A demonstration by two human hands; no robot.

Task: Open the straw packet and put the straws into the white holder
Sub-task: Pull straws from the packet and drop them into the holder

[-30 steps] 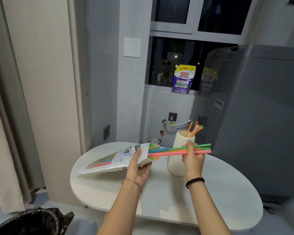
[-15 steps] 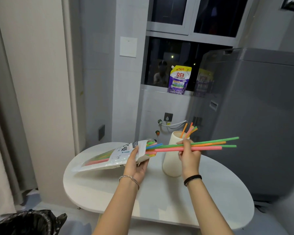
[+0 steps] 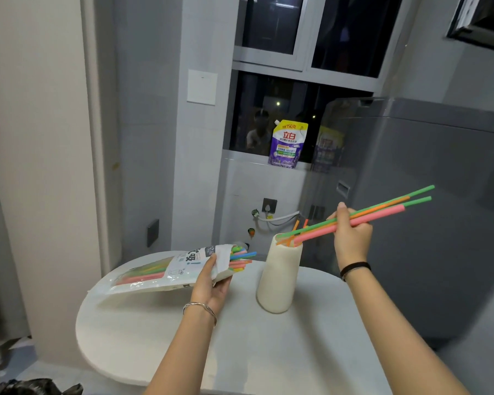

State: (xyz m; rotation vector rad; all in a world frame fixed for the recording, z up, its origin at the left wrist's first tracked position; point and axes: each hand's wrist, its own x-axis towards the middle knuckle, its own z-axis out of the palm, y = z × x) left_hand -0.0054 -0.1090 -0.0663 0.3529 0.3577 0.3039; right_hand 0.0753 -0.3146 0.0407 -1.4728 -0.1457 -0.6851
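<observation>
In the head view, the left hand (image 3: pixel 211 283) holds the straw packet (image 3: pixel 166 272) near its open end, its grip closed with the thumb on top and the fingers beneath. The packet lies slanted above the white table (image 3: pixel 268 352), and coloured straws (image 3: pixel 241 259) poke out of its mouth. The right hand (image 3: pixel 352 238), its grip pinched narrow, holds a bundle of green, orange and pink straws (image 3: pixel 382 212) raised to the right. Their lower ends reach the mouth of the white holder (image 3: pixel 278 277), which stands upright on the table between the hands. Orange straw tips (image 3: pixel 297 223) rise from it. A purple detergent pouch (image 3: pixel 287 145) stands on the windowsill behind.
</observation>
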